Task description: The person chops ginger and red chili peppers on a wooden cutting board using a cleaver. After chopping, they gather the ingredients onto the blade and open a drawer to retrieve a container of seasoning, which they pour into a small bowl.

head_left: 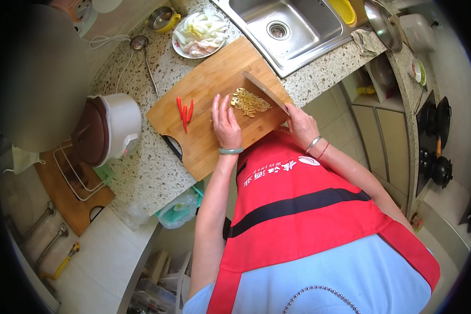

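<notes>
A wooden cutting board [209, 78] lies on the speckled stone counter [146, 172]. On it sit a pile of pale chopped pieces [249, 102] and three red chili peppers [184, 111]. My left hand [225, 124] rests flat on the board, fingers together, just left of the pile. My right hand [300, 125] grips the handle of a cleaver [264, 91], whose blade stands on edge at the pile's right side.
A white plate [200, 35] of sliced pale vegetables stands behind the board. A steel sink [293, 26] is at the back right. A white rice cooker [109, 128] sits to the left, a small yellow-handled pot [162, 19] at the back. A stove with black pots [437, 141] is on the right.
</notes>
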`<state>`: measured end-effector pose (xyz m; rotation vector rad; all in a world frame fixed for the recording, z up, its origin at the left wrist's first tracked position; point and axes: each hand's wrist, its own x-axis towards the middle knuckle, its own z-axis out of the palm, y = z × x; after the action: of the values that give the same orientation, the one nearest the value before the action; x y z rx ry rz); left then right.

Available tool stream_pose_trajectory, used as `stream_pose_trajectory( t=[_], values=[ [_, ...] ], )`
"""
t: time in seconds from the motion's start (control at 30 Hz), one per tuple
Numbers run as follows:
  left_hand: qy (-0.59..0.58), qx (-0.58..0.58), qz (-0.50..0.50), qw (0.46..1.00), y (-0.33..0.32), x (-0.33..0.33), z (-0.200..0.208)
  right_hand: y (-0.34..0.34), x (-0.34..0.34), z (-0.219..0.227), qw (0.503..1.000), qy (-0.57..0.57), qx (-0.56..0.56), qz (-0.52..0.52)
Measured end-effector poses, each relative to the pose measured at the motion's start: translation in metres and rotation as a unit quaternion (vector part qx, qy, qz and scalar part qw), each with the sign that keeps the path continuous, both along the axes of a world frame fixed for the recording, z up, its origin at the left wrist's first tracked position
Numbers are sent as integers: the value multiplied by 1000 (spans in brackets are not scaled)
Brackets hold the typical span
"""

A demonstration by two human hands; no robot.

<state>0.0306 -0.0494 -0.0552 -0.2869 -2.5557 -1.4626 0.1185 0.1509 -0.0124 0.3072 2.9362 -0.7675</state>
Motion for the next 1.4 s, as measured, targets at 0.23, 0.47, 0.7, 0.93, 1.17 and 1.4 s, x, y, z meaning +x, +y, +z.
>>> stream_pose_trajectory(
  t=[0.23,0.47,0.7,0.93,1.17,1.4],
  values=[
    [1,20,-71,997,7,4,0,-16,-4,3,999,37,-38,13],
    [62,-28,-45,997,2,-3,26,-15,-20,14,957,-90,-267,-74],
    [-28,61,91,994,-32,12,11,-41,-26,7,881,-267,-386,-61],
    [14,-80,182,980,-70,-8,1,-54,-28,-20,881,-292,-373,11],
    [56,-139,202,968,-80,-32,0,-18,-35,8,885,-261,-374,-93],
    [108,-170,-112,973,-11,20,30,-1,-33,30,725,-286,-593,-204]
  ],
)
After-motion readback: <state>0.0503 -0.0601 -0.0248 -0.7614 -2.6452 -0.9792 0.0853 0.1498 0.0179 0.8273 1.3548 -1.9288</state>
